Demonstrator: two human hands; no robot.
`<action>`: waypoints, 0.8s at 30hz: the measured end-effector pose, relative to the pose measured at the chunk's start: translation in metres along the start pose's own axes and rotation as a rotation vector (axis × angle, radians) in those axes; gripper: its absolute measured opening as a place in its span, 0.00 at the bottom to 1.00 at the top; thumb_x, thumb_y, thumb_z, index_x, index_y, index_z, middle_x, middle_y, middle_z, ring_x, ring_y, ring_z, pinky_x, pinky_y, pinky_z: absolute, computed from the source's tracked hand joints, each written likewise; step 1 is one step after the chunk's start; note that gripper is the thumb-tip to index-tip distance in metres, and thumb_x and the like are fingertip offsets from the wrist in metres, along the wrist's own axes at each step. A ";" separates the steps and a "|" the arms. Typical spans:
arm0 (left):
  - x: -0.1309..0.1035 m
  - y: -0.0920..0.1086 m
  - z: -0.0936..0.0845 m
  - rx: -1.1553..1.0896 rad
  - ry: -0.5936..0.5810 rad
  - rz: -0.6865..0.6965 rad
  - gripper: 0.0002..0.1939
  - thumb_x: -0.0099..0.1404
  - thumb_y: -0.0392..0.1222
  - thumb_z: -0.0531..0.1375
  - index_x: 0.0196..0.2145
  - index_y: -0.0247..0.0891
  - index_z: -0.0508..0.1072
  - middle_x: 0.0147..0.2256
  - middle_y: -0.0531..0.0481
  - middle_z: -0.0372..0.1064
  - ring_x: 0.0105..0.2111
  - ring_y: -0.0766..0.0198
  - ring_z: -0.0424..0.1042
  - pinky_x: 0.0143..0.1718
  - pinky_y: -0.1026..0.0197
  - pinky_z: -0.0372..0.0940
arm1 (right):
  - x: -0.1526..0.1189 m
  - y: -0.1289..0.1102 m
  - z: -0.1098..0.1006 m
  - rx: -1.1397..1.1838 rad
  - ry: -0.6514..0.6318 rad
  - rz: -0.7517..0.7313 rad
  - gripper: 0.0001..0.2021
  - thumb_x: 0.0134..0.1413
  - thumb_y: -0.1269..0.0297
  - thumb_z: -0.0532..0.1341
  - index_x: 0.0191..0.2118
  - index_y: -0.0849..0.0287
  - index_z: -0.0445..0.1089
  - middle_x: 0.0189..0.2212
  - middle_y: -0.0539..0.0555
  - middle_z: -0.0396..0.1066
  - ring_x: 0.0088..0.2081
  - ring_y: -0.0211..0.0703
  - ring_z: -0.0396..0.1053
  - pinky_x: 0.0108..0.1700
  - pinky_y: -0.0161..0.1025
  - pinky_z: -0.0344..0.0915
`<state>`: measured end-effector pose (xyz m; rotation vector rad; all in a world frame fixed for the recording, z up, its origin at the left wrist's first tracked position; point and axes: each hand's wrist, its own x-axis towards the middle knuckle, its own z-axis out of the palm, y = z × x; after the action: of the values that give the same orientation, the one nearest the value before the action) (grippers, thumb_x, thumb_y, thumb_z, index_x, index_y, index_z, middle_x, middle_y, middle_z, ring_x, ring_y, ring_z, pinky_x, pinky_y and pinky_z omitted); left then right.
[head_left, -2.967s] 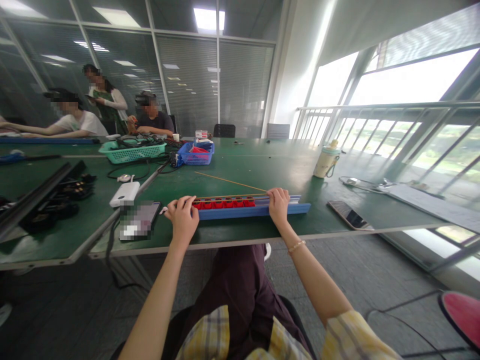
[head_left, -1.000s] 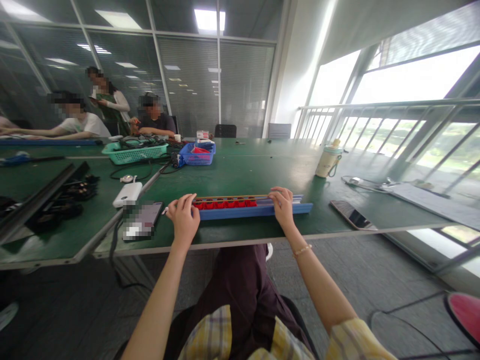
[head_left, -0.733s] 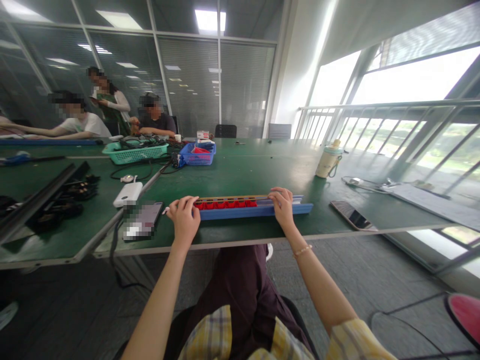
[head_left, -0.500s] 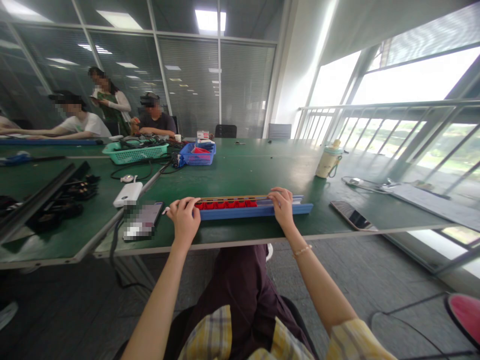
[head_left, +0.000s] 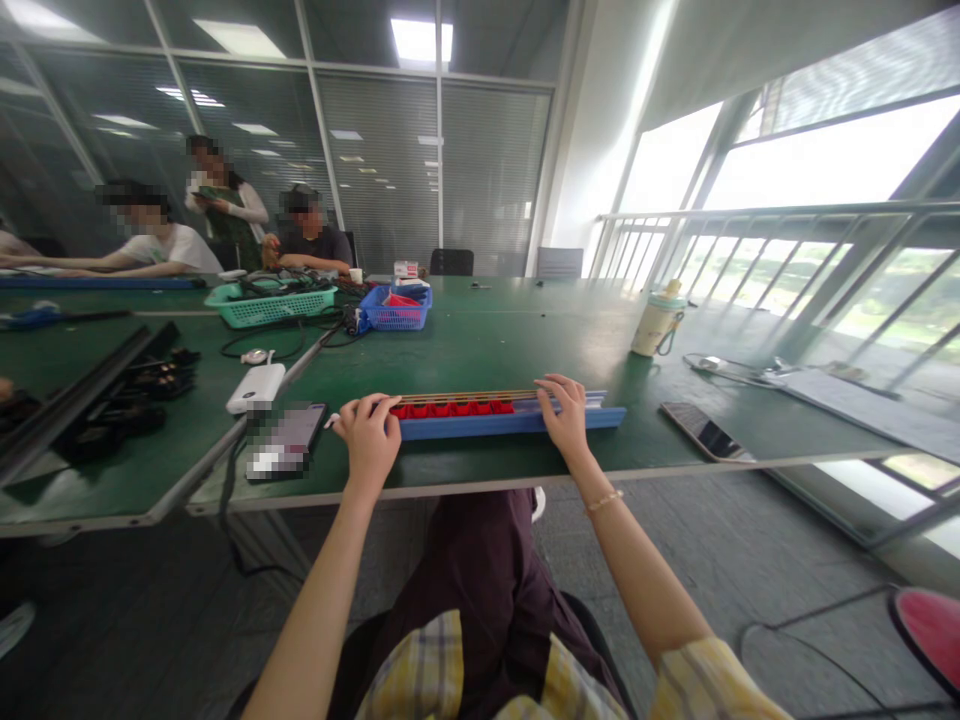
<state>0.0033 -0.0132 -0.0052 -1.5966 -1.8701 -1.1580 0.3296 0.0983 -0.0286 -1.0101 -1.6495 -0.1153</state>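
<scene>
A long blue channel [head_left: 480,427] lies on the green table near its front edge, with several red pieces [head_left: 450,409] in a row inside it. Thin yellowish strands [head_left: 472,397] stretch between the hands along the channel's far side. At the channel's left end, my left hand [head_left: 370,432] is closed on the strands, its fingers bent over the end. My right hand [head_left: 564,412] has thumb and fingers closed around the strands' right end, over the channel. The channel's right part, past the red pieces, shows a pale inside.
A phone [head_left: 289,440] and a white power bank [head_left: 256,388] lie left; another phone [head_left: 705,432] and a cup [head_left: 657,322] are right. Green [head_left: 270,310] and blue [head_left: 397,315] baskets stand farther back. People are at the far left.
The strands between my hands look more spread apart and sit slightly differently. My right fingers have shifted a little. The channel has not moved.
</scene>
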 end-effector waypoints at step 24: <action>0.003 -0.002 -0.004 -0.006 0.089 -0.104 0.16 0.66 0.37 0.51 0.46 0.40 0.75 0.42 0.44 0.74 0.48 0.49 0.64 0.49 0.48 0.53 | -0.002 0.008 -0.001 -0.225 0.174 0.350 0.18 0.64 0.60 0.48 0.38 0.60 0.74 0.34 0.60 0.76 0.38 0.51 0.68 0.46 0.45 0.55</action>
<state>-0.0003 -0.0147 -0.0016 -1.4420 -1.9131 -1.2583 0.3354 0.1017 -0.0330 -1.4057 -1.3010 -0.1523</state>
